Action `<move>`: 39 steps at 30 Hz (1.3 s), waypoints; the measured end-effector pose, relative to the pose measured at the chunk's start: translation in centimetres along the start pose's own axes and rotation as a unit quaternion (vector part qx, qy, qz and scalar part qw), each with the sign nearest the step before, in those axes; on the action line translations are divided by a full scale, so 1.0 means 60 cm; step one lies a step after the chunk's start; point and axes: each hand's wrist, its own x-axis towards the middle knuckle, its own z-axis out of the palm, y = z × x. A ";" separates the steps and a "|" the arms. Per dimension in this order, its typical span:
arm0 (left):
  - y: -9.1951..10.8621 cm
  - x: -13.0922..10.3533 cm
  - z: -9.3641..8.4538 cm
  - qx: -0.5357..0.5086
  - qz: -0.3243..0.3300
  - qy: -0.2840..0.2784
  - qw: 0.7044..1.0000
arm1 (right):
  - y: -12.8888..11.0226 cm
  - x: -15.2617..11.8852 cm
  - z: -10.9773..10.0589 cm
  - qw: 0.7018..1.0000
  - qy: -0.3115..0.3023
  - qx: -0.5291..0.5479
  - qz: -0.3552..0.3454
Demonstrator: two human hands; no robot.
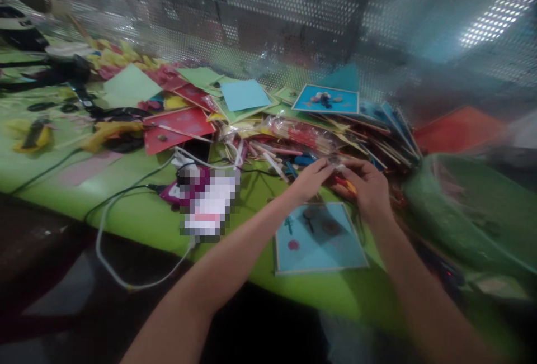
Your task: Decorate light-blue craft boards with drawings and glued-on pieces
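Observation:
My left hand [311, 178] and my right hand [372, 189] come together above the far edge of a light blue card [321, 255]. Their fingertips pinch close to each other. A small whitish piece [340, 168] shows between them, too blurred to name. The card lies flat on the green table, with a thin pale border. On it are a green tree-like shape, a dark branching shape and a reddish round spot. Beyond my fingers, something with red and orange parts [346, 186] lies partly hidden.
A green basin [474, 213] stands at the right. Left of my arm are a phone [213, 202], a purple power strip [180, 193] and looping cables. A yellow-handled tool [111, 132], a red card [178, 129] and a decorated blue card [302, 101] lie among piled craft materials.

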 end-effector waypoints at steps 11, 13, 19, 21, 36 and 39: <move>0.017 -0.015 -0.007 0.302 0.040 0.020 0.952 | 0.008 -0.002 0.000 0.990 -0.008 -0.100 -0.100; 0.016 -0.014 -0.006 0.344 0.047 0.020 0.938 | 0.004 -0.004 0.000 0.985 -0.011 -0.134 -0.109; 0.007 -0.010 -0.005 0.438 0.078 0.004 0.896 | 0.002 -0.009 -0.005 0.963 0.002 -0.227 -0.148; 0.004 -0.010 -0.006 0.455 0.084 0.007 0.886 | 0.010 -0.007 -0.007 0.953 0.006 -0.255 -0.162; 0.000 -0.005 -0.007 0.282 0.043 0.023 0.958 | -0.017 -0.013 0.018 0.991 0.050 -0.122 -0.012; -0.001 -0.001 -0.007 0.236 0.029 0.005 0.971 | -0.020 -0.012 0.016 0.991 0.060 -0.121 -0.017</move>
